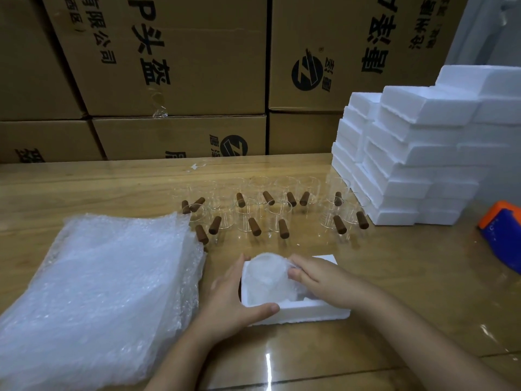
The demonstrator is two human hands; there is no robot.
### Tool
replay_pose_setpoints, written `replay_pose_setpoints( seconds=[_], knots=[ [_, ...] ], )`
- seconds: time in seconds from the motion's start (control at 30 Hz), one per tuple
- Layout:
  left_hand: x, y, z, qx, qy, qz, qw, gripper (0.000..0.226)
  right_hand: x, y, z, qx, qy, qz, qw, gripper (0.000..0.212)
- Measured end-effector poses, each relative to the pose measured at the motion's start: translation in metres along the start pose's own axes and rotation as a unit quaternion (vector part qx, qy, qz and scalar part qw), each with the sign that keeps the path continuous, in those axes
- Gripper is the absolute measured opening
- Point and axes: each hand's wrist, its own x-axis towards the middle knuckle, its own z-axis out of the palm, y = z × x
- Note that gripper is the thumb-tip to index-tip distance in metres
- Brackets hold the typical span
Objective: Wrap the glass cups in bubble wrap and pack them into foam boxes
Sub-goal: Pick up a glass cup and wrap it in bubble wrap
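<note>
The open foam box (310, 312) sits on the wooden table (394, 277) right in front of the person, and 1 wrapped cup (267, 273) stands in its left part, the top rising above the rim. The bubble wrap clouds the glass, so no handle can be made out, and the lower half is hidden by the box wall.

The left hand (234, 297) grips the box's left end, thumb curled over the near rim and fingers up the far side. The right hand (315, 277) holds the wrapped cup's right side, thumb and fingertips pinched into the wrap near its top; its palm covers the right part of the box.

Left of the box lies a stack of bubble wrap sheets (107, 292), cut off at the bottom edge. Beyond stand the bare glass cups (253, 218), so clear against the wood that mostly their brown handles show; I cannot count them reliably. To the right rises a pile of closed foam boxes (408, 165). An orange and blue tape dispenser (501, 235) is cut off at the right edge. Cardboard cartons (169, 66) wall the back.
</note>
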Motion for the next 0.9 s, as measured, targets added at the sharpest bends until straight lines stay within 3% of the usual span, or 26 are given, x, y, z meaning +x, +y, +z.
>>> replay_pose_setpoints(
  seconds=[0.17,0.23,0.33,0.57,0.9],
  knots=[
    [-0.001,-0.001,0.000,-0.002,0.005,0.001,1.000,0.128,-0.006,0.001,-0.016,-0.098,-0.038,-0.029,0.994,0.035],
    [-0.002,0.000,-0.001,0.000,0.002,0.000,1.000,0.129,-0.011,-0.001,-0.027,-0.077,-0.015,-0.035,0.996,0.059],
    [-0.002,0.001,-0.002,-0.002,-0.005,0.001,1.000,0.136,-0.012,-0.011,-0.023,-0.010,0.014,-0.055,0.998,0.070],
    [-0.003,0.001,0.001,-0.008,0.000,0.004,1.000,0.137,0.002,-0.017,0.008,0.073,0.047,-0.064,0.994,0.069],
    [-0.002,0.001,0.003,-0.013,0.016,0.014,1.000,0.134,0.006,-0.010,0.009,0.084,0.032,-0.075,0.993,0.065]
  ],
)
